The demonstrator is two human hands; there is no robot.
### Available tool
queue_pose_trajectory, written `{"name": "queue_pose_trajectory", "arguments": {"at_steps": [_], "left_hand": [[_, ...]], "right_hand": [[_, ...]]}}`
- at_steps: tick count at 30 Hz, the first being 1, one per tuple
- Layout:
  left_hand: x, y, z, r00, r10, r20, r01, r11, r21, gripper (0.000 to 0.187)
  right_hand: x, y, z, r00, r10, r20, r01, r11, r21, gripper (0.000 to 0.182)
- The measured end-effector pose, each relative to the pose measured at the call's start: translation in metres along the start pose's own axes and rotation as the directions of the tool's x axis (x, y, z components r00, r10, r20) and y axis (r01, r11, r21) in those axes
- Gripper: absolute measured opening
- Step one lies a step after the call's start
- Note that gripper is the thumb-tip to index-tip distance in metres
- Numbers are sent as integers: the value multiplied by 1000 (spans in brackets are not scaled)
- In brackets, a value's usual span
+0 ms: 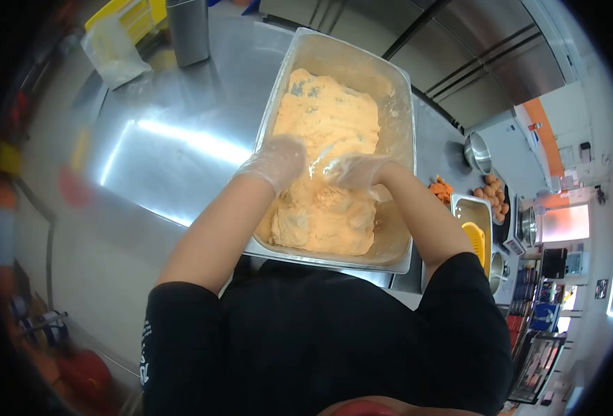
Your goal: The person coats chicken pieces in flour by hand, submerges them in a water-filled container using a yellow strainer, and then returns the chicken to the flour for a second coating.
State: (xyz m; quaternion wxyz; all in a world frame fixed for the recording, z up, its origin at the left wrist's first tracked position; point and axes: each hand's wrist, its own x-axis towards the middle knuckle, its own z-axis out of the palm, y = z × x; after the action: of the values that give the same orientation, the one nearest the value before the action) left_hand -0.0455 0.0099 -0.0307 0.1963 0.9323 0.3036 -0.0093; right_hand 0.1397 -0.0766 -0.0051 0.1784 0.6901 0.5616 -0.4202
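Note:
A deep metal pan [410,132] holds an orange-yellow, crumbly dough-like mass [341,111] with a few greyish patches at its far end. My left hand [282,161], in a see-through plastic glove, presses against the mass near the pan's left wall. My right hand [358,171], gloved the same way, reaches into the middle of the mass from the right. Motion blur and the mass hide the fingers of both hands, so their closing does not show.
The pan stands on a shiny steel table [181,111]. A grey container [188,31] and a yellow crate [122,21] with a plastic bag [115,55] are at upper left. Rightward are a steel bowl [478,152], eggs [492,196], orange scraps [441,189] and a yellow scraper-like tool [474,239].

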Motion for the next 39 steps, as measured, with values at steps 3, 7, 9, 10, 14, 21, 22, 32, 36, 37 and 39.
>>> {"name": "queue_pose_trajectory", "arguments": {"at_steps": [3,7,9,10,14,21,22,32,36,37,39], "left_hand": [[-14,18,-24,888,-98,449,74,995,70,43],[-33,46,-48,672,-50,739,-99,983,157,62],[-35,42,-44,571,114,813,-338,935,107,61],[-25,38,-32,555,122,823,-287,956,52,55],[1,26,-4,662,66,747,-64,997,-32,50],[-38,23,-16,803,141,579,-361,888,286,27],[-51,33,-25,737,115,666,-434,836,336,24],[-35,46,-2,726,133,674,-208,978,30,37],[-37,39,-13,788,200,583,-256,967,15,33],[-43,41,-17,740,180,648,-257,966,25,30],[-52,46,-21,620,155,769,-290,956,41,29]], "right_hand": [[-13,-3,-7,933,340,118,-345,938,20,48],[21,71,77,900,-409,-149,402,912,-73,46],[53,92,120,644,-672,-366,557,739,-378,49],[55,79,121,688,-543,-481,515,833,-204,50],[-3,-11,70,927,277,-252,87,496,864,50],[-75,-30,18,908,416,-46,-407,904,134,62],[-82,-29,15,874,443,200,-429,896,-114,63],[6,-6,99,969,231,-88,-153,839,522,55],[-38,-3,78,911,310,-274,-86,790,607,57],[-57,-16,72,916,359,-180,-182,771,610,59],[-54,-23,91,953,295,-66,-233,856,462,60]]}}
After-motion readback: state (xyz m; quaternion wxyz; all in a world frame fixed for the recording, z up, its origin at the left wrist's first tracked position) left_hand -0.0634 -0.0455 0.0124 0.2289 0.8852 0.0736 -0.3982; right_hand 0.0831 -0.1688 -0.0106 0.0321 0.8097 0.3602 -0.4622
